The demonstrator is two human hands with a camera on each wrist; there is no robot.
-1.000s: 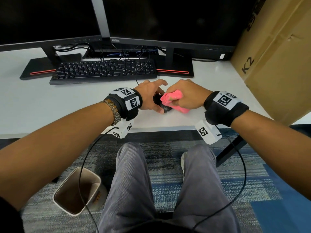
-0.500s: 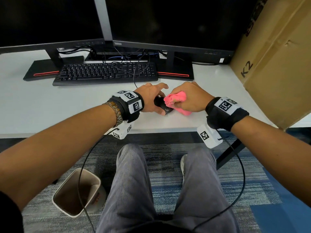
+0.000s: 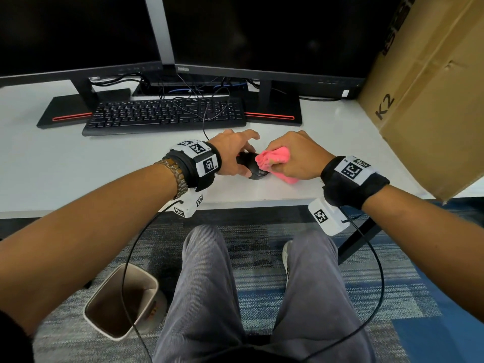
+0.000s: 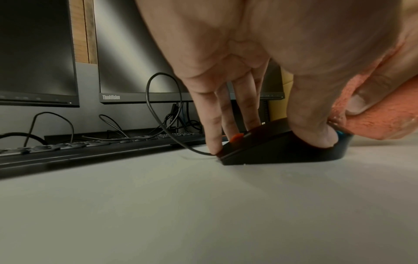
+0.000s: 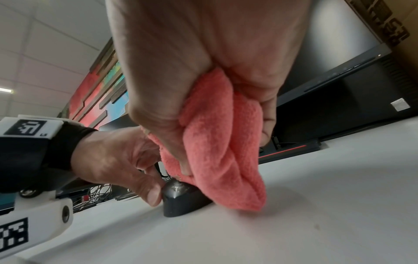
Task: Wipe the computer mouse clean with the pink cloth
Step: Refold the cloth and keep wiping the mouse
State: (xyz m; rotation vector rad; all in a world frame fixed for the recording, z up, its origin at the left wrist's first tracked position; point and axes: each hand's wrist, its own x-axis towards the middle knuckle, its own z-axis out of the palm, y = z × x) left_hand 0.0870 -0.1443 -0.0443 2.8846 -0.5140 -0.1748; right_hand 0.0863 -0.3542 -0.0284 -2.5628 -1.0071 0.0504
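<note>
A black wired computer mouse (image 3: pixel 251 167) (image 4: pixel 271 150) (image 5: pixel 181 198) sits on the white desk (image 3: pixel 78 166) near its front edge. My left hand (image 3: pixel 233 153) (image 4: pixel 260 125) (image 5: pixel 117 160) grips it, thumb on its near side and fingers over its front by the red scroll wheel. My right hand (image 3: pixel 296 155) (image 5: pixel 203 89) holds a bunched pink cloth (image 3: pixel 272 159) (image 5: pixel 221 142) (image 4: pixel 373 116) and presses it on the mouse's right side and back. Most of the mouse top is hidden under hands and cloth.
A black keyboard (image 3: pixel 165 115) and two monitors (image 3: pixel 262 35) stand behind the hands, with the mouse cable (image 3: pixel 204 121) running back to them. A large cardboard box (image 3: pixel 432 95) leans at the right. A bin (image 3: pixel 120 302) stands on the carpet below the desk.
The pink cloth has shifted slightly over the mouse as my right hand rubs it. My left hand keeps its hold on the mouse in the same spot.
</note>
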